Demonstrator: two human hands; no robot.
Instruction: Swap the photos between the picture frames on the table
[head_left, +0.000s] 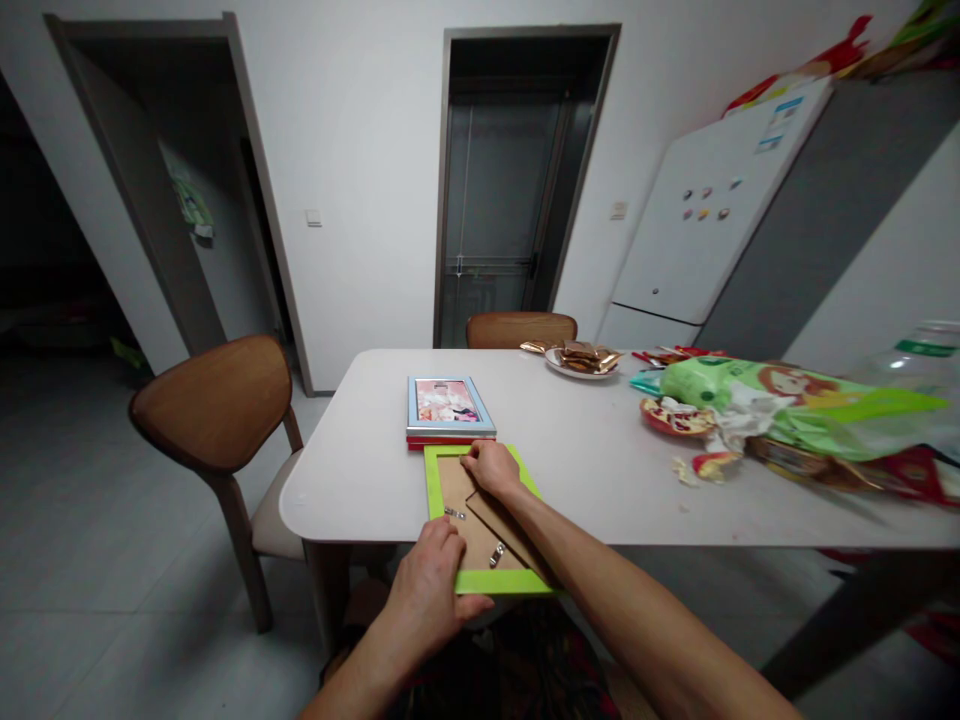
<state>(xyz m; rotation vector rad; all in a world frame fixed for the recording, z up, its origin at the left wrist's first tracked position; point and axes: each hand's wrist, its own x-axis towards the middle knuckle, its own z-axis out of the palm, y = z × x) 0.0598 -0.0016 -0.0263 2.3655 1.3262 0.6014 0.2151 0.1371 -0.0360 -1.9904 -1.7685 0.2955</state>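
A green picture frame [493,581] lies back side up at the table's near edge, partly overhanging it. Its brown backing board [454,485] shows metal clips and a stand flap. My left hand [433,575] grips the frame's near left side, fingers on top and thumb at the near edge. My right hand [491,467] is over the far part of the backing with its fingers pressed together; whatever they pinch is too small to make out. Just beyond, a light blue frame with a pink picture [448,402] rests on a red one [420,442].
On the white table [360,450] are a plate of wrapped snacks [581,359], fruit peel [677,416] and a green bag [787,395] at the right. A clear bottle [919,370] stands at the far right. Wooden chairs [217,405] are at the left and far side.
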